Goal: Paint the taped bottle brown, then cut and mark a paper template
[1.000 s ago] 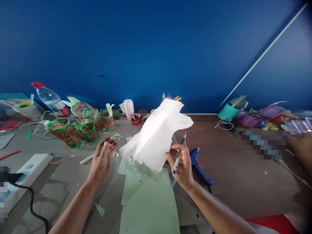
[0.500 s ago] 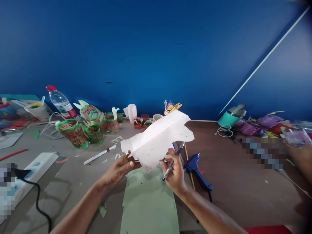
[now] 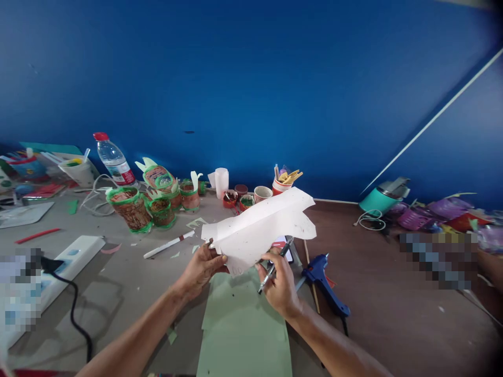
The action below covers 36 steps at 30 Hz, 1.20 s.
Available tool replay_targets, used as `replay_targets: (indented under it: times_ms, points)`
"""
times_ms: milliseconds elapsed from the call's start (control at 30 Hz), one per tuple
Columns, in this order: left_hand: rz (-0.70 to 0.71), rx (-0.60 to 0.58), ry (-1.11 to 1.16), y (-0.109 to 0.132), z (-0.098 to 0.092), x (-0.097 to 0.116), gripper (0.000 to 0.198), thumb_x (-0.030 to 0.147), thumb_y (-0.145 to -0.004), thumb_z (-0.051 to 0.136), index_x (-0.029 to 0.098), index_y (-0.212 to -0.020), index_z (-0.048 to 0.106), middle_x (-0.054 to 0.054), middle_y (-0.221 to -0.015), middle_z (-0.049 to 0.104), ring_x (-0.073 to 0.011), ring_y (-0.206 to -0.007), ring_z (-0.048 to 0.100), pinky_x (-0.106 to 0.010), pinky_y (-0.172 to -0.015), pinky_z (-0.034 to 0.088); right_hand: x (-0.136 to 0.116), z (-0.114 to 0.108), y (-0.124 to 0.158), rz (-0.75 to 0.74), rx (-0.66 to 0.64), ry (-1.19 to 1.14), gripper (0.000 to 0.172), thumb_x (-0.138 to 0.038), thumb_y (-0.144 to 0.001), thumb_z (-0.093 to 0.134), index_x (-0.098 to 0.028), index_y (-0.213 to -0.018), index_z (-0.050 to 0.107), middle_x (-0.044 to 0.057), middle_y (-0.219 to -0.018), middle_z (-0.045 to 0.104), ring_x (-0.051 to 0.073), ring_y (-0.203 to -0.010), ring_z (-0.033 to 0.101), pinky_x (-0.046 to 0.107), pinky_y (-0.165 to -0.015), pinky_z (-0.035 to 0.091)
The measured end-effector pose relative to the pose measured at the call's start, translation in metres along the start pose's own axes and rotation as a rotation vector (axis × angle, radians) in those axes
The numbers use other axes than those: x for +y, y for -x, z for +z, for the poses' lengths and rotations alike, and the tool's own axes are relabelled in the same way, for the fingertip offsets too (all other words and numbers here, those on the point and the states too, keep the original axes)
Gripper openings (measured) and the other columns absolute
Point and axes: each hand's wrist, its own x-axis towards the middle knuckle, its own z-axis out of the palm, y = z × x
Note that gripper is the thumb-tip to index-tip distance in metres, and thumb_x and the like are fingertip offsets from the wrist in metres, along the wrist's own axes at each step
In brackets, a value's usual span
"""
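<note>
A white paper cutout [image 3: 267, 222] with a lengthwise crease and a forked right end is held up in front of me. My left hand [image 3: 204, 264] pinches its lower left edge, thumb on the near face. My right hand [image 3: 281, 283] grips a pen [image 3: 271, 269] slanting across its fingers, and its fingertips also touch the lower edge of the cutout. Below both hands lie green paper sheets [image 3: 243, 335]. A phone [image 3: 288, 251] with a lit screen is partly hidden behind the cutout and my right hand.
A blue glue gun [image 3: 326, 285] and a thin wooden stick [image 3: 315, 296] lie right of my right hand. At left are a white marker [image 3: 168, 244], a power strip [image 3: 74, 262], green-trimmed brown pots [image 3: 131, 209] and a bottle [image 3: 113, 162]. Another person's arm [image 3: 491, 267] reaches in at far right.
The camera view has turned slightly left, so the table things appear further right. The cutout is tipped flatter and its top sits lower. Both hands keep their holds.
</note>
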Motion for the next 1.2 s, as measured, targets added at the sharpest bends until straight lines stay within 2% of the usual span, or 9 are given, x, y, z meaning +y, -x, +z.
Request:
replay_targets:
  times_ms: [200,367,500,600,700,833,933,1033,1200]
  points:
    - [0.074,0.194,0.070,-0.003,-0.005,0.005,0.053,0.028,-0.067,0.079,0.022,-0.113,0.053,-0.006,-0.102,0.071,-0.0212,-0.084,0.069,-0.031,-0.070,0.057,-0.001,-0.002,0.001,-0.045,-0.011,-0.013,0.029,-0.016,-0.088,0.052,-0.022,-0.117,0.050,0.011,-0.100,0.063,0.025,-0.097,0.063,0.042,-0.083,0.055]
    - [0.154,0.278,0.098,-0.006,-0.013,0.009,0.050,0.030,-0.067,0.078,0.023,-0.109,0.052,-0.003,-0.103,0.070,-0.0197,-0.088,0.068,-0.030,-0.074,0.056,-0.001,-0.004,0.002,-0.074,-0.051,-0.076,0.038,-0.011,-0.085,0.051,-0.022,-0.121,0.046,0.009,-0.098,0.062,0.023,-0.090,0.064,0.040,-0.080,0.054]
    - [0.184,0.279,0.098,-0.008,-0.014,0.009,0.047,0.029,-0.067,0.078,0.024,-0.106,0.052,-0.003,-0.106,0.069,-0.0208,-0.094,0.067,-0.032,-0.079,0.055,-0.002,-0.007,0.001,-0.039,-0.152,-0.124,0.044,-0.012,-0.087,0.048,-0.021,-0.129,0.040,0.008,-0.093,0.063,0.022,-0.082,0.063,0.038,-0.076,0.054]
    - [0.200,0.326,0.120,-0.008,-0.015,0.011,0.051,0.027,-0.064,0.080,0.026,-0.106,0.052,0.001,-0.103,0.070,-0.0200,-0.091,0.067,-0.030,-0.077,0.055,-0.001,-0.010,-0.002,-0.019,-0.251,-0.118,0.044,-0.014,-0.087,0.047,-0.020,-0.131,0.041,0.008,-0.091,0.064,0.023,-0.080,0.062,0.036,-0.074,0.053]
    - [0.208,0.368,0.143,-0.008,-0.017,0.013,0.053,0.026,-0.062,0.082,0.028,-0.107,0.053,0.002,-0.103,0.069,-0.0183,-0.090,0.067,-0.028,-0.076,0.054,0.000,-0.011,-0.004,-0.070,-0.385,-0.108,0.051,-0.013,-0.086,0.047,-0.018,-0.136,0.038,0.008,-0.085,0.065,0.024,-0.078,0.061,0.036,-0.071,0.052]
    - [0.207,0.341,0.160,-0.008,-0.019,0.013,0.049,0.025,-0.063,0.082,0.027,-0.105,0.055,0.002,-0.105,0.069,-0.0170,-0.090,0.067,-0.026,-0.078,0.053,0.002,-0.009,-0.002,-0.152,-0.523,-0.059,0.061,-0.008,-0.084,0.044,-0.013,-0.143,0.029,0.008,-0.079,0.067,0.024,-0.071,0.060,0.036,-0.068,0.049]
    - [0.230,0.334,0.170,-0.008,-0.016,0.013,0.052,0.023,-0.062,0.082,0.027,-0.107,0.056,0.002,-0.104,0.070,-0.0158,-0.088,0.067,-0.023,-0.073,0.053,0.002,-0.006,0.000,-0.151,-0.589,-0.005,0.056,-0.005,-0.084,0.044,-0.015,-0.139,0.038,0.010,-0.086,0.069,0.023,-0.073,0.061,0.036,-0.071,0.047]
    - [0.235,0.319,0.171,-0.007,-0.016,0.014,0.053,0.025,-0.063,0.082,0.026,-0.110,0.056,-0.001,-0.108,0.069,-0.0186,-0.093,0.066,-0.025,-0.076,0.053,0.000,-0.005,-0.001,-0.127,-0.629,0.022,0.050,-0.002,-0.083,0.046,-0.017,-0.131,0.049,0.009,-0.090,0.069,0.022,-0.077,0.062,0.035,-0.073,0.046]
    - [0.246,0.331,0.163,-0.007,-0.019,0.013,0.052,0.024,-0.065,0.080,0.026,-0.111,0.055,-0.002,-0.112,0.068,-0.0201,-0.098,0.066,-0.029,-0.081,0.053,-0.003,-0.008,-0.009,-0.084,-0.565,0.013,0.037,-0.002,-0.082,0.050,-0.017,-0.116,0.059,0.010,-0.096,0.065,0.023,-0.086,0.061,0.034,-0.075,0.047]
